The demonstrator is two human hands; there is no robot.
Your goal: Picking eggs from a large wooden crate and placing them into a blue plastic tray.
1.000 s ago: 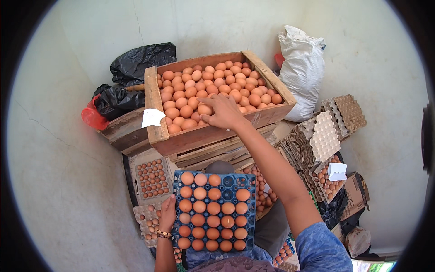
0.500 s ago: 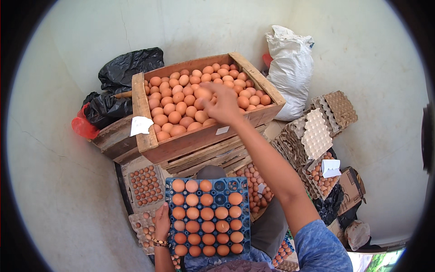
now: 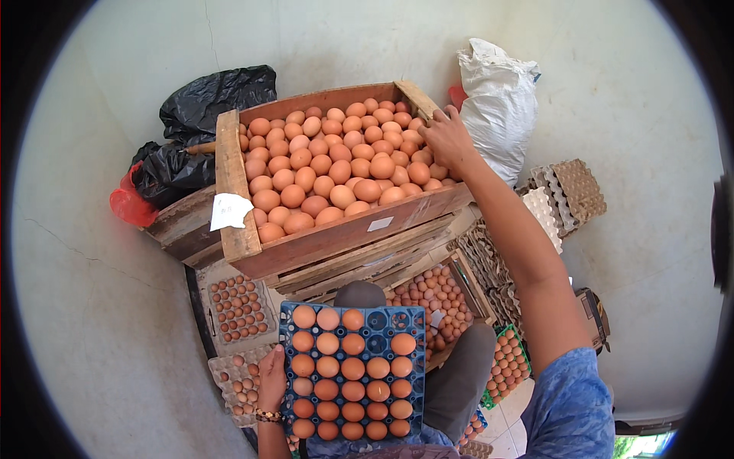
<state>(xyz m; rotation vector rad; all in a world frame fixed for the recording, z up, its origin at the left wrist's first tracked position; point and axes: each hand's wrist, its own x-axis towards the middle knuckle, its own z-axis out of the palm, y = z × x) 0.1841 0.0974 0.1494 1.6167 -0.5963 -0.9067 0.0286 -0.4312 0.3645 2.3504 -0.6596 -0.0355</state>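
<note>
We hold the blue egg tray [image 3: 353,371] on our lap with the left hand [image 3: 271,375] curled around its left edge, thumb on the rim. Most of its cups carry brown eggs; about 4 cups in the top right corner look empty, so by our judgement the filling is nearly done and only that corner is left.

Our right hand [image 3: 447,138] reaches far forward to the right side of the wooden crate [image 3: 336,233], fingers spread and bent down onto the loose eggs [image 3: 336,161] near the crate's right wall. We cannot tell whether an egg is already closed in the palm, since the back of the hand hides it.

The crate sits tilted on stacked wooden crates [image 3: 367,264], heaped close to its rim, so eggs near the low front board have little margin. The right forearm crosses above the crate's corner and a lower box of eggs [image 3: 436,294]. The white sack [image 3: 497,99] crowds the right side, the black bags [image 3: 206,99] the left. Filled cardboard trays [image 3: 237,306] lie on the floor beside the tray's left edge, and stacked empty trays [image 3: 566,191] stand to the right, leaving the straight path between crate and tray as the main open lane.
</note>
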